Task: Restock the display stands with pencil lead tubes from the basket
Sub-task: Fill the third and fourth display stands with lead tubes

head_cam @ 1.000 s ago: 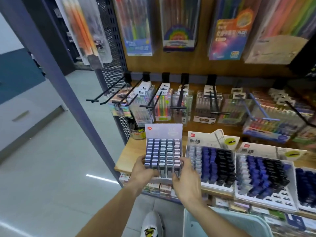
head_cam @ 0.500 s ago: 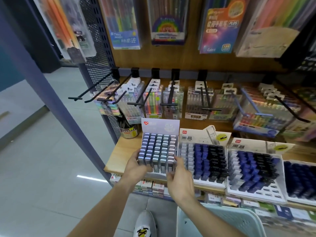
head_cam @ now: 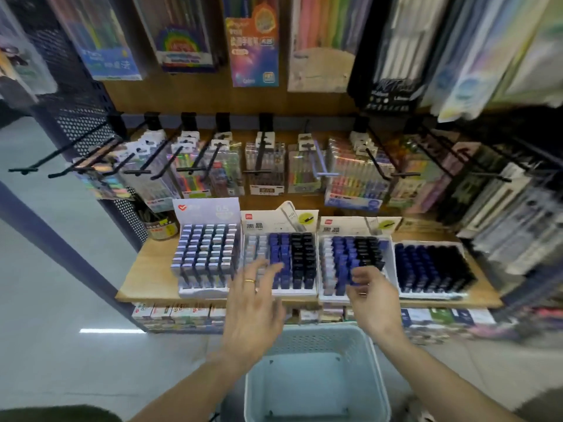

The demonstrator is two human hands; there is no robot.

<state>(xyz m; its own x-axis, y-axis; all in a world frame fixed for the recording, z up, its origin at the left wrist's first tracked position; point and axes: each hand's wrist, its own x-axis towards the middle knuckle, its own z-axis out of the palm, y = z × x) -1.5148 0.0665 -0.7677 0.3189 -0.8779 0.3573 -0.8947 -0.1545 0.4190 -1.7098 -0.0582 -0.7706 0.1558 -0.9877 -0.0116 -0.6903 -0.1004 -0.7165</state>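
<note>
Four display stands of pencil lead tubes sit side by side on the wooden shelf (head_cam: pixel 146 278): a lilac stand (head_cam: pixel 204 254), a second stand (head_cam: pixel 292 260) with grey, blue and black tubes, a third stand (head_cam: pixel 338 260) like it, and a fourth stand (head_cam: pixel 432 269) of dark blue and black tubes. My left hand (head_cam: pixel 253 309) hovers with spread fingers over the front of the second stand. At the front of the third stand, my right hand (head_cam: pixel 370 300) has curled fingers pinching a blue lead tube (head_cam: pixel 353 274). Below both hands stands the pale blue basket (head_cam: pixel 304 339); its visible floor is bare.
Black hooks (head_cam: pixel 259 156) with hanging pen packs jut out above the stands. A perforated dark side panel (head_cam: pixel 79 117) and a slanted post bound the shelf's left. A jar of pens (head_cam: pixel 160 228) stands at the back left. Small boxes line the lower shelf (head_cam: pixel 179 315).
Both hands have let go of the lilac stand and moved right. The left now hovers over the second stand, the right has reached the third. The view shifted right and down.
</note>
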